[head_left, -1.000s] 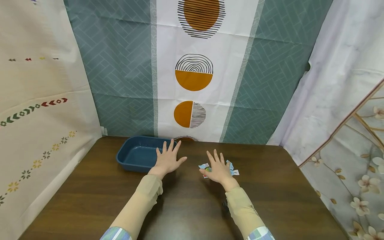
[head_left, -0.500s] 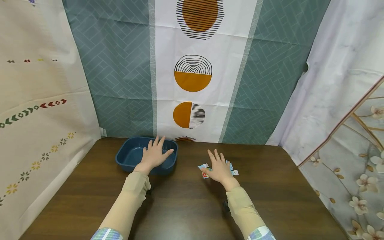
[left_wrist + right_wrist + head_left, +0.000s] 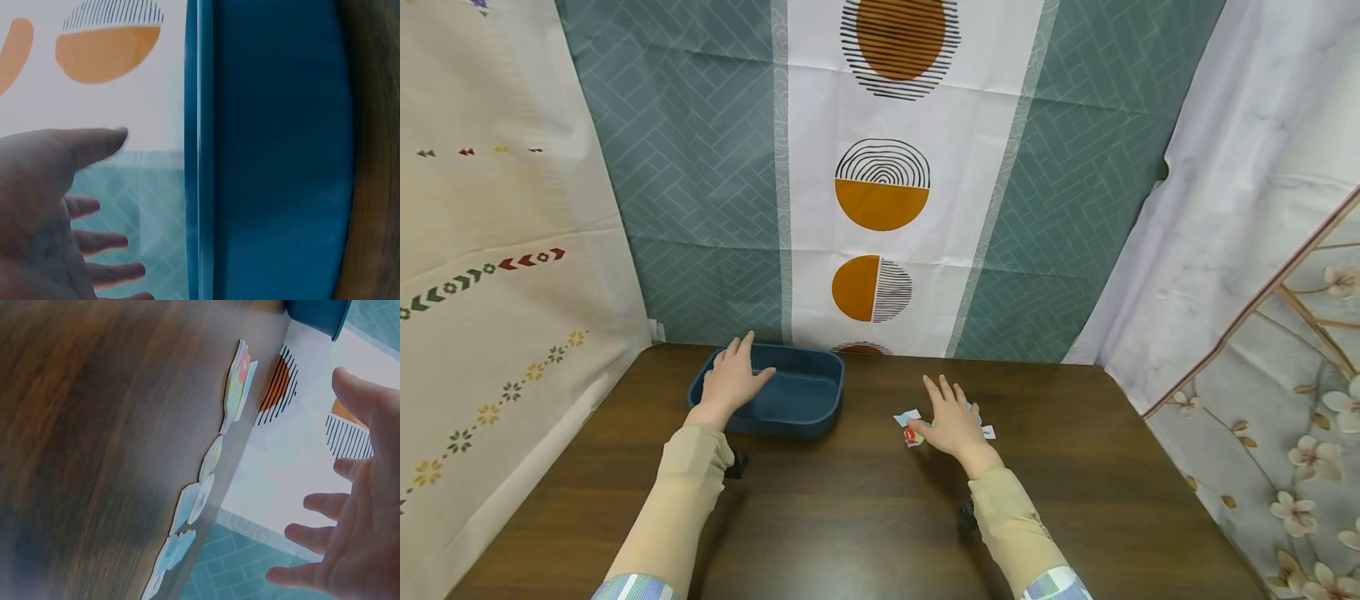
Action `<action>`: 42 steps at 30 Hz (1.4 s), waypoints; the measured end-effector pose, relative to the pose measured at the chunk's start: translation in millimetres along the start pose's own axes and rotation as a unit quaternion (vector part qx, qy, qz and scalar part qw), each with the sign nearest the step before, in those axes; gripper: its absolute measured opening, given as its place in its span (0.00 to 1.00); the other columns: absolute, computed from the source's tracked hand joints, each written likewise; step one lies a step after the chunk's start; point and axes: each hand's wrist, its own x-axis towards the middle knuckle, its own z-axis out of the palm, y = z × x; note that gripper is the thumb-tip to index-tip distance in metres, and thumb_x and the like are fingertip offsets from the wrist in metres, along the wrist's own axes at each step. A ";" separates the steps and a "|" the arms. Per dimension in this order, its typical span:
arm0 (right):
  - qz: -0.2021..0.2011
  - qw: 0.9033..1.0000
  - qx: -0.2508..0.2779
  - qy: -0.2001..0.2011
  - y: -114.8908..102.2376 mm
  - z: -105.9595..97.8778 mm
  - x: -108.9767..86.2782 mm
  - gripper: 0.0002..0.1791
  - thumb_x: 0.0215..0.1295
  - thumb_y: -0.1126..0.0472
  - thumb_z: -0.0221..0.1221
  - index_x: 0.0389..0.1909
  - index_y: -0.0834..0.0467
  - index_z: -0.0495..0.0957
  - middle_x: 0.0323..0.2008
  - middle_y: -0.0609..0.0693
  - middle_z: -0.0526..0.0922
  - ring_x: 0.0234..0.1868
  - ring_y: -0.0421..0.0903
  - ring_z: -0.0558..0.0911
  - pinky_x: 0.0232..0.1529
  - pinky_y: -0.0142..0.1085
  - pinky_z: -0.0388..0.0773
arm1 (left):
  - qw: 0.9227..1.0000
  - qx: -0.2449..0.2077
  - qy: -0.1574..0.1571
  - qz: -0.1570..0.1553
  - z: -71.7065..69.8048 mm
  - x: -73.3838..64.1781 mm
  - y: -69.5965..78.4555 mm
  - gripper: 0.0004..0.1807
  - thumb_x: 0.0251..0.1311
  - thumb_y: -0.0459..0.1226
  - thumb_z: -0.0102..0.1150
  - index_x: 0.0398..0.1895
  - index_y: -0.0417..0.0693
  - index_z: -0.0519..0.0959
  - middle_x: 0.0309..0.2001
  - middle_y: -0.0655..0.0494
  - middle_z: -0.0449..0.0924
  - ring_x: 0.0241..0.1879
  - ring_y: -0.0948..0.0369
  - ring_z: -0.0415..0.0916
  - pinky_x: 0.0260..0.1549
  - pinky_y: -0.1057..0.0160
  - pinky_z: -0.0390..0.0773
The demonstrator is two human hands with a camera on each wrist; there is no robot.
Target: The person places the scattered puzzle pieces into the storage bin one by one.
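Note:
My left hand (image 3: 730, 385) hovers over the left part of a dark blue plastic basin (image 3: 801, 428), fingers spread and holding nothing. In the left wrist view, the basin wall (image 3: 281, 150) stands close beside that hand, whose thumb and fingers are extended. My right hand (image 3: 953, 427) is held, fingers spread, above several small flat printed pieces (image 3: 913, 437), hiding part of them from the head view. Seen from the right wrist, the thin light-blue, white and red-green pieces (image 3: 236, 387) lie in a row on the wood, apart from the hand.
Both hands work over a dark brown wooden table (image 3: 850, 517). At its back edge hangs a green and white patterned cloth (image 3: 883, 292). A cream cloth (image 3: 512, 333) closes the left side and a floral curtain (image 3: 1247, 400) the right.
My left hand has moved left, from the basin's right end to over its left part, uncovering the basin's right side. My right hand has barely shifted, and the printed pieces stay put.

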 end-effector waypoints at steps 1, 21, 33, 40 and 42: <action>0.000 1.000 -0.001 0.002 0.7 0.2 -0.2 0.47 0.64 0.40 0.60 0.77 0.51 0.50 0.76 0.63 0.51 0.74 0.70 0.53 0.63 0.74 0.53 | 1.000 -0.001 0.001 -0.007 -2.6 -0.4 -4.8 0.44 0.68 0.47 0.53 0.77 0.37 0.43 0.74 0.27 0.43 0.70 0.28 0.45 0.61 0.26 0.57; 0.007 1.000 -0.007 0.004 12.2 0.3 -3.1 0.46 0.64 0.40 0.59 0.77 0.53 0.52 0.75 0.64 0.53 0.73 0.71 0.54 0.63 0.74 0.54 | 0.994 -0.042 0.033 -0.097 -25.7 -17.7 -74.1 0.41 0.52 0.33 0.65 0.65 0.19 0.58 0.57 0.19 0.66 0.56 0.27 0.62 0.57 0.34 0.65; 0.009 1.000 0.001 0.003 16.1 -2.4 -6.1 0.45 0.64 0.41 0.60 0.77 0.53 0.52 0.75 0.65 0.52 0.73 0.71 0.53 0.63 0.75 0.52 | 0.990 -0.059 -0.015 -0.125 -30.6 -18.9 -85.8 0.30 0.57 0.37 0.60 0.58 0.23 0.70 0.59 0.23 0.68 0.59 0.28 0.63 0.58 0.36 0.68; 0.009 1.000 -0.002 0.005 19.0 -3.5 -9.4 0.45 0.64 0.41 0.59 0.76 0.54 0.53 0.75 0.65 0.52 0.73 0.72 0.53 0.62 0.76 0.53 | 0.988 -0.094 -0.013 -0.124 -28.7 -20.8 -91.0 0.29 0.56 0.37 0.61 0.57 0.24 0.72 0.53 0.27 0.76 0.55 0.31 0.69 0.56 0.37 0.69; 0.009 1.000 -0.002 0.008 20.5 -3.6 -9.3 0.45 0.64 0.41 0.60 0.76 0.55 0.53 0.75 0.66 0.52 0.72 0.72 0.54 0.61 0.76 0.53 | 0.986 -0.104 -0.014 -0.128 -27.8 -21.7 -93.4 0.29 0.56 0.38 0.61 0.57 0.24 0.72 0.53 0.28 0.76 0.56 0.30 0.68 0.56 0.37 0.69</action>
